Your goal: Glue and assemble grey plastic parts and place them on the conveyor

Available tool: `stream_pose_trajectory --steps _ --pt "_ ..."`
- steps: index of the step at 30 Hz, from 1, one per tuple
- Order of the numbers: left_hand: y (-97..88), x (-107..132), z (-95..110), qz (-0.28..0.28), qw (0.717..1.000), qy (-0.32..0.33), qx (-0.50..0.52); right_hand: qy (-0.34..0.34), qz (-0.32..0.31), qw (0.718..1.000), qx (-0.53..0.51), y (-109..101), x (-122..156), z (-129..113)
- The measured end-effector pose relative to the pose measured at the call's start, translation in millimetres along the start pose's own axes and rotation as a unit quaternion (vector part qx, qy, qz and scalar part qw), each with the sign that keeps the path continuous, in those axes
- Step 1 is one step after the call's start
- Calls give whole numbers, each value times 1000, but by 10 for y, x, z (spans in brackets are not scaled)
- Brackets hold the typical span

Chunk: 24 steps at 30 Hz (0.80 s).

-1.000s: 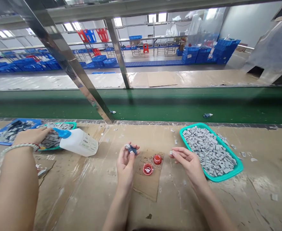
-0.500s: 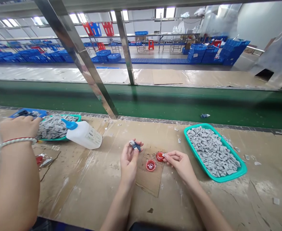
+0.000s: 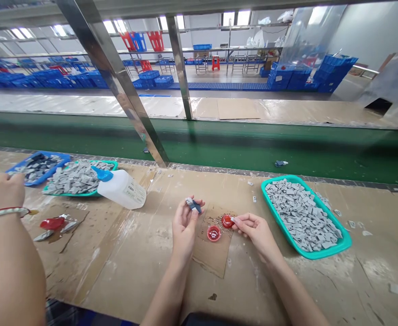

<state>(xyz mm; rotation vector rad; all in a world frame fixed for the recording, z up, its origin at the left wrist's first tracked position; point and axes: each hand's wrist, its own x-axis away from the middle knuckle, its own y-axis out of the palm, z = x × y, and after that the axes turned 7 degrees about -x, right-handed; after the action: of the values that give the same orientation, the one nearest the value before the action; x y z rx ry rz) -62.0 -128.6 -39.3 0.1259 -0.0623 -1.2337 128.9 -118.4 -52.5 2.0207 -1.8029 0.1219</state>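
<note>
My left hand (image 3: 185, 224) is closed on a small dark blue and grey plastic part (image 3: 194, 206), held above the cardboard. Between thumb and fingertips, my right hand (image 3: 255, 231) pinches a small light grey plastic piece (image 3: 233, 219). That piece is at the rim of a red cap (image 3: 227, 221) with red liquid in it; whether it touches the liquid I cannot tell. Another red cap (image 3: 214, 233) holding shiny red liquid stands nearer me, between my hands. Both caps rest on a stained cardboard piece (image 3: 215, 260) strewn with crumbs.
To the right lies a green basket (image 3: 346, 240) of grey pieces. A white bottle (image 3: 122, 190) with blue nozzle leans by another green basket (image 3: 115, 164) and a blue tray (image 3: 66, 158). A co-worker's arm (image 3: 9, 253) reaches in at left. Beyond runs a green conveyor belt (image 3: 219, 147).
The co-worker's arm has drawn back to the left, uncovering the blue tray and a red cap. A dark part on the belt has shifted left. My hands hold nearly the same pose.
</note>
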Motion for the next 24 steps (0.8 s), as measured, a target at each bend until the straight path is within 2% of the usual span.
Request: stream_pose_trajectory --steps 4,6,8,10,11,12,15,18,21,24 --pt "7 -75 150 -38 997 -27 -59 60 -18 991 -120 -71 21 -64" --pt "35 -195 245 -88 990 -26 -108 90 -27 980 -174 -112 30 -95" --pt "95 -400 301 -147 976 3 -160 98 -27 976 -193 -145 44 -126" --pt "191 -689 288 -183 943 64 -270 84 -23 979 -182 -163 61 -156" --pt "251 -858 256 -188 917 98 -337 70 -23 982 -172 -166 70 -170" --pt "318 -1034 212 -184 879 127 -420 55 -23 985 -160 -167 79 -183" --pt "562 -1536 61 -182 816 147 -529 19 -25 990 -137 -163 90 -211" --pt "881 -1880 -49 -175 774 155 -588 -14 -23 992 -127 -162 76 -223" --pt "1293 -2033 -120 -184 737 185 -624 -32 -25 991 -125 -158 55 -226" --pt "1771 -2064 -199 -240 707 220 -628 -32 -29 991 -125 -142 40 -224"
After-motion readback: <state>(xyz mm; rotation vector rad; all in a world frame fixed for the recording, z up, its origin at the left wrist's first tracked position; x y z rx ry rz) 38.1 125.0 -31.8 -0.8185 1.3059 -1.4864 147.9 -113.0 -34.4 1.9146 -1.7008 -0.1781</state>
